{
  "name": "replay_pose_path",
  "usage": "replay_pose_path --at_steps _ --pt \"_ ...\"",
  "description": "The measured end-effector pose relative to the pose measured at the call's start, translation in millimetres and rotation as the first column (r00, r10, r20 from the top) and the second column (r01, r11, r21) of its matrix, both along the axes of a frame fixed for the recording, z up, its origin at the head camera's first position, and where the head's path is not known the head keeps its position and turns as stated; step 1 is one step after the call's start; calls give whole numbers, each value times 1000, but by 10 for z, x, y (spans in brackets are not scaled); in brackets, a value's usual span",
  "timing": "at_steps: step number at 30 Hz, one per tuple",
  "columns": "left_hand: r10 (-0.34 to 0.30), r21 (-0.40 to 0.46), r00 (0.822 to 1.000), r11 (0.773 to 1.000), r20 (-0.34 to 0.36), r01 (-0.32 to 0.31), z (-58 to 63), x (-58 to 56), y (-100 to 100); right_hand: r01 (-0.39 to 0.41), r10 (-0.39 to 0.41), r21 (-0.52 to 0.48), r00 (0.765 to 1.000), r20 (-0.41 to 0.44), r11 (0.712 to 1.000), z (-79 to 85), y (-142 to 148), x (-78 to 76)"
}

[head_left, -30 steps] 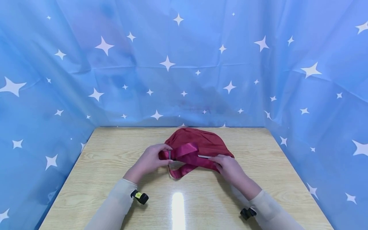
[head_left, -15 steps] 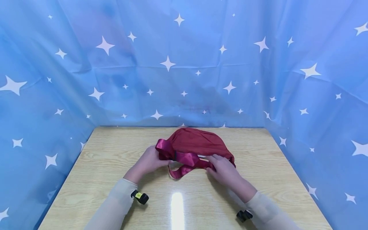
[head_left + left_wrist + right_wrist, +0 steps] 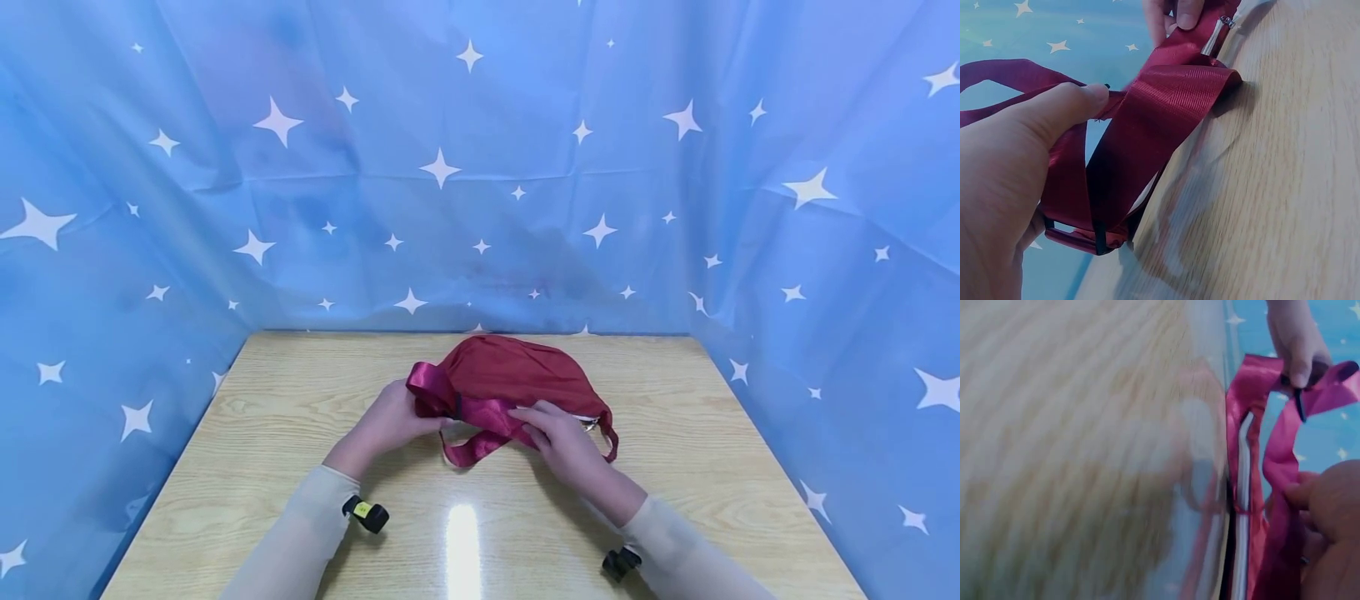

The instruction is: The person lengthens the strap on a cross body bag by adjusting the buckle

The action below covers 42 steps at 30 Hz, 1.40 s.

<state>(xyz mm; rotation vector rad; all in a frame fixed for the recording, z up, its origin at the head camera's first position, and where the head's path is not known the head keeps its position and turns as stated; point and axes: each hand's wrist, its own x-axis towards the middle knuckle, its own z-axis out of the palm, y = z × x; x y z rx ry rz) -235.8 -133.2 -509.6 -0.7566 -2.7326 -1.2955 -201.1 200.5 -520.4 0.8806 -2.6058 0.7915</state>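
Observation:
A dark red zippered bag (image 3: 517, 371) lies on the table towards the back. Its glossy red strap (image 3: 487, 412) runs across the front, with a loop standing up at the left. My left hand (image 3: 393, 417) grips the strap beside a dark slider buckle (image 3: 1100, 240), its thumb (image 3: 1075, 103) lying over the webbing. Farther right, my right hand (image 3: 566, 437) pinches the strap between thumb and fingers, as the right wrist view shows. The light zipper (image 3: 1243, 456) runs below the strap, and a metal zipper pull (image 3: 588, 423) shows at the bag's right end.
The wood-grain table (image 3: 300, 358) has a shiny surface that mirrors the red cloth. A blue curtain (image 3: 480, 208) with white stars stands around the back and sides. A small red side loop (image 3: 612, 442) hangs from the bag's right end.
My right hand has moved left along the strap, uncovering the zipper pull and side loop. The strap's loop has gone from right of the buckle to above my left hand, which stays in place.

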Motion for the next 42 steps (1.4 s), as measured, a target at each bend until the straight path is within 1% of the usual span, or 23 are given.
replay_pose_path --at_steps 2,4,7,10,13,15,17,20,22,24,27,29,31,33,37,42 --pt "-3 -13 1000 1000 -4 3 -9 -8 0 21 -21 19 1000 -4 1000 24 56 0" --pt "-3 -29 1000 1000 -16 3 -19 -17 -1 56 -56 57 998 3 997 30 121 -11" --pt "3 -35 1000 999 -14 -4 -13 -24 0 102 -105 115 994 16 988 41 213 -17" --pt "11 -22 1000 1000 0 -11 0 -25 -3 157 -168 200 985 39 967 52 304 -9" --pt "20 -17 1000 1000 -3 -20 9 -29 -10 193 -216 282 975 53 940 80 368 9" --pt "23 -13 1000 1000 -10 -23 12 -30 -13 203 -230 312 972 52 928 86 389 14" --pt "23 -18 1000 1000 -17 -23 9 -32 -14 204 -233 318 971 57 926 77 390 15" --pt "15 -23 1000 1000 -27 -16 6 -32 -9 202 -233 293 970 74 935 34 364 9" --pt "13 -31 999 999 -33 -14 5 -33 -4 193 -226 252 968 107 948 12 327 5" --pt "11 -36 999 999 -35 -13 9 -33 2 172 -202 191 968 149 966 6 274 2" --pt "12 -42 999 999 -36 -13 10 -34 6 106 -122 96 977 174 990 6 169 -13" --pt "10 -39 1000 999 -30 -11 5 -38 10 51 -58 50 986 156 997 0 103 -24" --pt "6 -36 1000 999 -27 -7 -7 -46 10 6 -9 29 993 116 1000 -17 52 -40" --pt "2 -31 1000 1000 -25 -3 -10 -49 12 -15 14 22 997 81 1000 -32 28 -45" --pt "-3 -25 1000 1000 -20 3 -8 -55 12 -5 4 29 1000 28 1000 -61 68 -38" --pt "-3 -44 1000 999 -15 2 3 -66 7 26 -23 123 999 -26 992 -53 200 -21"
